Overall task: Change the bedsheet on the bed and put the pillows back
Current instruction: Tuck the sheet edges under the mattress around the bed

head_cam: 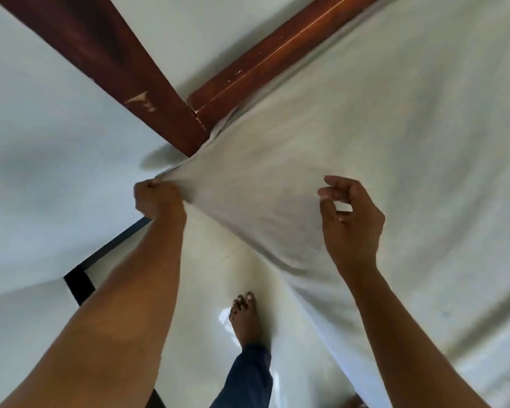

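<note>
A pale off-white bedsheet [351, 142] covers the bed and fills the right half of the view. Its corner is drawn out to the left near the dark wooden bed frame [271, 51]. My left hand [156, 198] is closed on that pulled-out corner, lifting it off the mattress edge. My right hand [351, 219] hovers over the sheet's side edge with curled, parted fingers and holds nothing. No pillows are visible.
A second dark wooden board [106, 63] runs diagonally from the top left and meets the bed frame at the corner. White wall lies to the left, with a black skirting strip [80, 281]. My bare foot [245, 319] stands on glossy cream floor tiles beside the bed.
</note>
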